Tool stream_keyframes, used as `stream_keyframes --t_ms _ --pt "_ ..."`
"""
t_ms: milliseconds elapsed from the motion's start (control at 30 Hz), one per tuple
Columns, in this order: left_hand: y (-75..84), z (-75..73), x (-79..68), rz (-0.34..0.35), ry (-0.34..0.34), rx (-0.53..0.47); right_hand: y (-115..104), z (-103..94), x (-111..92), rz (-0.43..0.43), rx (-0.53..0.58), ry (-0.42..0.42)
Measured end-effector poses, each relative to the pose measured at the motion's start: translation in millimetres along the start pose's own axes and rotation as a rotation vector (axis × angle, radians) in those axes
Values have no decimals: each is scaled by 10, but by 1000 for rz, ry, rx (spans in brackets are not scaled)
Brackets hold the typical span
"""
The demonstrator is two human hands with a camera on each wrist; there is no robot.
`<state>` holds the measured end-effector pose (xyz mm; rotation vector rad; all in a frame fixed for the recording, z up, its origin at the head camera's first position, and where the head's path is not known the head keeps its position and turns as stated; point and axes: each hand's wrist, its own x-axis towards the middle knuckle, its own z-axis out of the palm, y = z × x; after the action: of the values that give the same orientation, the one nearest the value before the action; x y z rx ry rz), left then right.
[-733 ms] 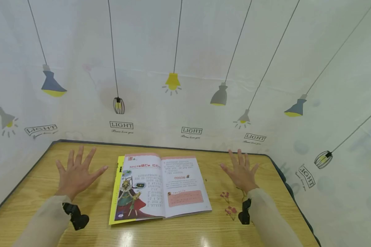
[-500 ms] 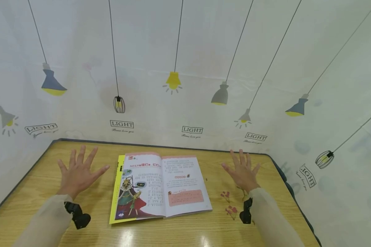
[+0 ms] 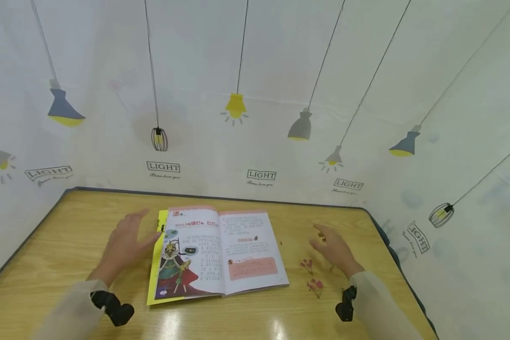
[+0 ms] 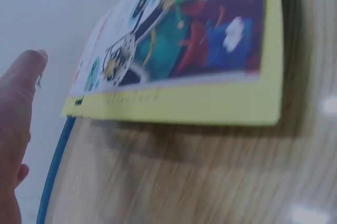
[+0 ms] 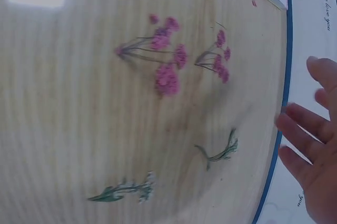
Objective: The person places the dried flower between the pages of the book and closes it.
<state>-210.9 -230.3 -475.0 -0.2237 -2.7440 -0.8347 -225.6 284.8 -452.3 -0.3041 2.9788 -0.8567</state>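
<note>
Evidently, the right hand [image 3: 335,249] partly hides the green sprigs [image 5: 126,187] from the head camera; its fingers curve loosely around nothing. The left hand [image 3: 123,245], cropped in its wrist view, hangs empty, thumb apart, beside the open book [image 3: 214,255] on the counter [image 3: 85,215].

"LIGHT" repeated across backdrop [image 3: 199,123], "love you" beneath in script; "绿灯", "红灯" on open book [image 3: 222,255].

The book [image 3: 220,255] is mostly white and yellow-edged, the flowers [image 5: 167,79] pink, the table [image 3: 221,316] wood-grained.
</note>
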Motion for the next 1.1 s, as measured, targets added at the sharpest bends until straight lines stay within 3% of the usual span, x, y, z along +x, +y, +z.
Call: stream_keyframes --t_ms 200,433,867,1100 --pt "148 131 -94 -14 -84 -117 37 62 -212 -4 60 -29" --pt "200 284 -216 43 -113 -140 79 94 -465 15 96 -16" --pt "189 435 -354 -42 -175 -156 118 258 -734 183 145 19" --pt "168 508 -395 -46 -161 -146 115 327 -869 259 175 67"
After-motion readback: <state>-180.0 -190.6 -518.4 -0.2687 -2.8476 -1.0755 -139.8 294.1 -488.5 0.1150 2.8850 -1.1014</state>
